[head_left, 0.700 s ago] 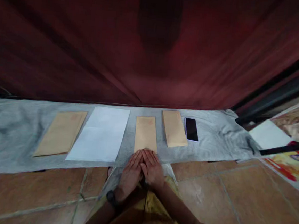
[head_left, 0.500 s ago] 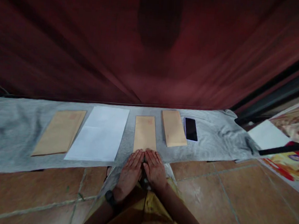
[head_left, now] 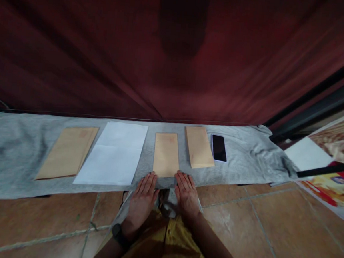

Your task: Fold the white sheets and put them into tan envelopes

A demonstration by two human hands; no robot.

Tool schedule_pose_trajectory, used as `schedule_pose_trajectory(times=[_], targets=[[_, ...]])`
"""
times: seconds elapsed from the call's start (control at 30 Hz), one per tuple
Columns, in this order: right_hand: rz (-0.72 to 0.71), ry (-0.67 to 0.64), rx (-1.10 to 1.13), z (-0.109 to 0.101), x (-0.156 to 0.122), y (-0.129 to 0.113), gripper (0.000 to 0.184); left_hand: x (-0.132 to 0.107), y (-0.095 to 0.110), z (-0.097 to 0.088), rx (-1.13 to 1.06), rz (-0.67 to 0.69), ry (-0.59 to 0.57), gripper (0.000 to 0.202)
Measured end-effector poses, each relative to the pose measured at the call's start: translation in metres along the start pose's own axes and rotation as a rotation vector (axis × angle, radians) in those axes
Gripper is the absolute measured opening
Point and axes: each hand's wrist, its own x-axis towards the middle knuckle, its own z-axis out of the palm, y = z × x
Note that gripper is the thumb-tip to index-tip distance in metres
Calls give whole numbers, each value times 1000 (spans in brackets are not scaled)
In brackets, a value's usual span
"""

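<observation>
A brown envelope (head_left: 166, 154) lies flat on the grey cloth straight in front of me, small red print at its upper right. My left hand (head_left: 144, 195) rests flat at its lower left corner, fingers stretched out. At the lower right corner lies my right hand (head_left: 187, 192), also flat, its fingertips at the envelope's edge. Neither hand grips anything. White paper sheets (head_left: 114, 154) with a crease across them lie to the left of the envelope. To its right is a stack of brown envelopes (head_left: 199, 147).
Further left lie more brown envelopes (head_left: 69, 150). A phone (head_left: 219, 148) with a dark screen sits right of the stack. The grey cloth (head_left: 250, 160) covers the narrow surface, and a dark red curtain (head_left: 120, 60) hangs behind it. Black bars (head_left: 322, 100) and printed packaging (head_left: 335, 191) are at the right.
My hands, side by side at the envelope's lower edge before, have slid apart to its two lower corners. The envelope's lower edge now shows between them.
</observation>
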Motion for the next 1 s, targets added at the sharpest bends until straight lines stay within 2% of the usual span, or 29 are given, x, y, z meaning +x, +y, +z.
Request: schedule_pose_trajectory(times=[0.1,0.23,0.3,0.43,0.67,0.83,1.0], targets=[[8,4,4,2,0,-1,48,3,6,-2,19,9,12,57],[6,21,11,6,-1,-2,50,14,20,-1,0,149,-17,56],[5,30,12,7,-1,0,50,18,25,1,-6,173,-33,55],[-26,23,7,9,0,-3,52,20,27,5,3,161,-56,55],[-128,-30,68,11,10,-24,53,15,20,10,7,147,-58,67],[-81,-9,36,9,8,-22,50,10,14,7,-32,65,-9,61],[-24,-17,14,6,5,-19,52,6,9,-3,-77,-45,-10,52]])
